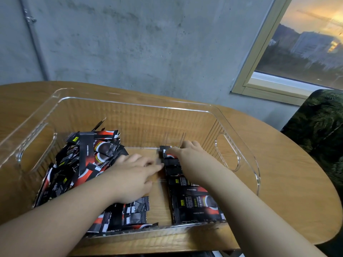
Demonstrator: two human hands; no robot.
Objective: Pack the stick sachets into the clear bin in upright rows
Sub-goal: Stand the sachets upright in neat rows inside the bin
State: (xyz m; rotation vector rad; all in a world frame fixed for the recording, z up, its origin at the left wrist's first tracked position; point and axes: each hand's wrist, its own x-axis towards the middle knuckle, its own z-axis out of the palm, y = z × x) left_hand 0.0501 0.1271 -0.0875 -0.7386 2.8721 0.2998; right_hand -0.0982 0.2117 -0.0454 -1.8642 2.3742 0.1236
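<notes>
Inside the clear bin (pixel 239 127) on the counter (pixel 289 164), the right hand (pixel 185 151) pinches the far end of a sachet row (pixel 194 201) (steadying it, I'd guess); the left hand (pixel 135 173) lies flat, fingers straight, beside the loose pile (pixel 81 160).

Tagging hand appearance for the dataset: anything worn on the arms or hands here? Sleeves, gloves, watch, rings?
Nothing worn that shows. The left hand and right hand are bare, with no gloves. Both forearms are bare right to the frame edge, so no sleeve or cuff is in view. No watch, band or bracelet at either wrist. The fingers are too blurred to rule out a thin ring or tell nail detail.
</notes>
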